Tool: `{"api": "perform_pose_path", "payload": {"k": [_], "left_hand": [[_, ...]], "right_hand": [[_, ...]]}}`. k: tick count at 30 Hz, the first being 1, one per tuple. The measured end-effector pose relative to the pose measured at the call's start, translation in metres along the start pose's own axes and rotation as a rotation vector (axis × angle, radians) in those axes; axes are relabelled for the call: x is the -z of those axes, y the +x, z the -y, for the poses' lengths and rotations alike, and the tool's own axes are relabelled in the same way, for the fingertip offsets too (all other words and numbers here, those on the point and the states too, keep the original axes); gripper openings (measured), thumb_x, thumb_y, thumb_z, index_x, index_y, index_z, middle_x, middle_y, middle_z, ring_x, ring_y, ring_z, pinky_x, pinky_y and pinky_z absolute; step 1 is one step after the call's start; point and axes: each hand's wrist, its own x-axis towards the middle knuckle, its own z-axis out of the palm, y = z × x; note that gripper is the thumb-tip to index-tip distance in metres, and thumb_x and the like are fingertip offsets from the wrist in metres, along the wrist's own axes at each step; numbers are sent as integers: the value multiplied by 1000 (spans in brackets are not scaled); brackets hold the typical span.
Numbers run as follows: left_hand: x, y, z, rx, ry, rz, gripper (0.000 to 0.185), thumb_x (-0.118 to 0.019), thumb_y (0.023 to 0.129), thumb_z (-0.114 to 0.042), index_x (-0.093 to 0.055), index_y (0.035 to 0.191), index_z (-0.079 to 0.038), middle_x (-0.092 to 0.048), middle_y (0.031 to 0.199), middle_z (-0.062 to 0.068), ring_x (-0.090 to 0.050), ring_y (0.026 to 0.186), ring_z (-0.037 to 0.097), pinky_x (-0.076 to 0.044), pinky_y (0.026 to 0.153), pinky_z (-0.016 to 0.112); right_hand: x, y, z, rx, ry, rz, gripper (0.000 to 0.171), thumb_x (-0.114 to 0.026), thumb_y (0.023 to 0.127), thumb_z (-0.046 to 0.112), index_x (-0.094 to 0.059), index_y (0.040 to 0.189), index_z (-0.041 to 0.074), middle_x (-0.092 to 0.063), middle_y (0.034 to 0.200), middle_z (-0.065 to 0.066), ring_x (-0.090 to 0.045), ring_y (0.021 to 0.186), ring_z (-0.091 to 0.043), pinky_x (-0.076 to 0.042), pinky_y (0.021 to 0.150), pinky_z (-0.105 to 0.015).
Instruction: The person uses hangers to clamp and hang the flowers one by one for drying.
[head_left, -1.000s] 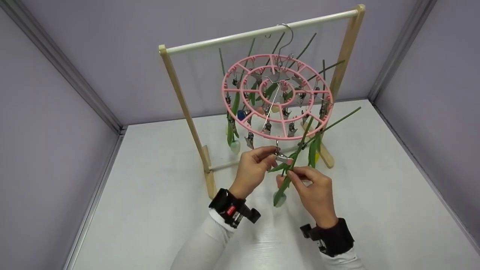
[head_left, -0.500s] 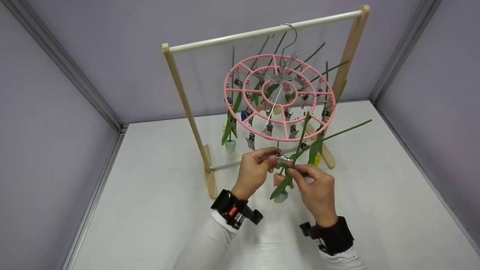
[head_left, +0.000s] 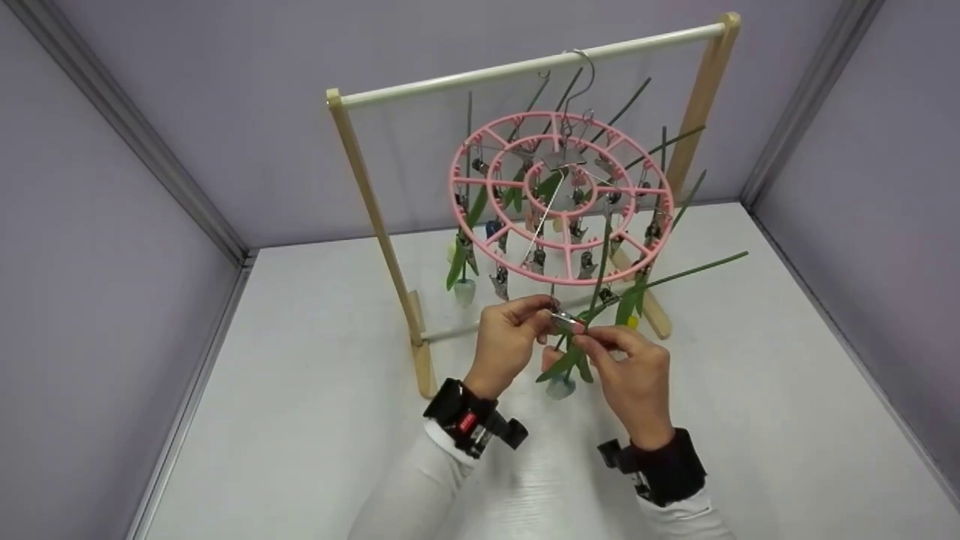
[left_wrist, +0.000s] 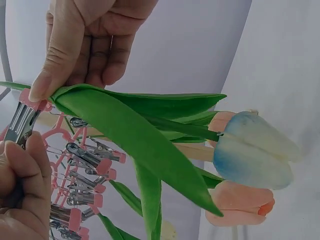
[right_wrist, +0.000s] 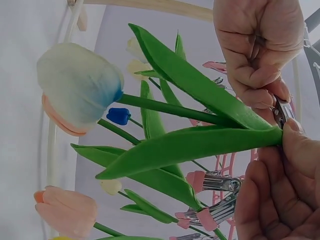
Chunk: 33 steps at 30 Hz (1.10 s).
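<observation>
Tulip stem (head_left: pixel 600 281) sits below the near rim of the pink clip hanger (head_left: pixel 561 196). Left hand (head_left: pixel 508 341) pinches the metal clip (head_left: pixel 568 322); right hand (head_left: pixel 634 375) pinches the stem and leaf at that clip.

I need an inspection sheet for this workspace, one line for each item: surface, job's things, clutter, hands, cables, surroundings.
Surface: white table, bare near the hands.
Job's things: pink round clip hanger hooked on a wooden rack; artificial tulips hang from its clips, heads down. A white-blue tulip is at a metal clip.
Clutter: nothing seen.
Hands: left hand pinches the metal clip; right hand pinches the tulip's stem and leaf beside that clip.
Cables: nothing seen; black wrist straps only.
Surroundings: plain lilac walls on three sides.
</observation>
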Motion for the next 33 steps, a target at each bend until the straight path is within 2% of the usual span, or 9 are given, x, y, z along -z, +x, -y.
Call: {"api": "perform_pose_path", "payload": {"k": [6,13,18,25,30,33], "left_hand": [[-1,0,0,-4,26,-15,14,-62,92,10,-70,103,14,-72,86,20,-65,63,17,-48,57,20],[-4,-3,-3,-9,34,-11,14,-64,94,4,-72,104,9,-73,85,14,-62,63,15,-50,59,21],[-5,-4,-4,-29,29,-4,16,-64,94,2,-72,106,9,-72,84,16,-60,61,13,-51,59,23],[-3,-3,-1,35,-5,31,21,-60,97,1,-69,116,8,-70,82,15,-61,66,13,-51,61,23],[0,-2,-2,79,-51,81,27,-60,99,-6,-66,124,5,-69,87,11,-62,73,14,-50,64,22],[3,0,-1,98,-82,108,30,-60,100,-9,-65,127,4,-68,91,17,-61,76,15,-48,65,23]], "right_hand": [[-2,1,1,-13,-29,-10,12,-85,77,11,-78,85,4,-73,79,-2,-66,65,-13,-48,61,-15],[-3,-1,0,-9,-51,-9,14,-86,76,11,-78,86,4,-73,80,-3,-67,66,-15,-48,62,-17],[-3,-1,0,-12,-45,-5,14,-84,79,12,-79,88,4,-73,82,-3,-66,67,-16,-49,64,-16],[-3,-2,-1,-39,-36,35,12,-84,81,13,-77,87,5,-72,81,0,-65,68,-13,-52,64,-23],[-3,-3,-2,-65,-41,57,14,-83,82,15,-77,91,6,-73,84,0,-67,70,-14,-52,66,-22],[-3,-4,-4,-73,-44,68,16,-83,82,17,-77,92,6,-74,85,0,-67,72,-14,-53,68,-22]]}}
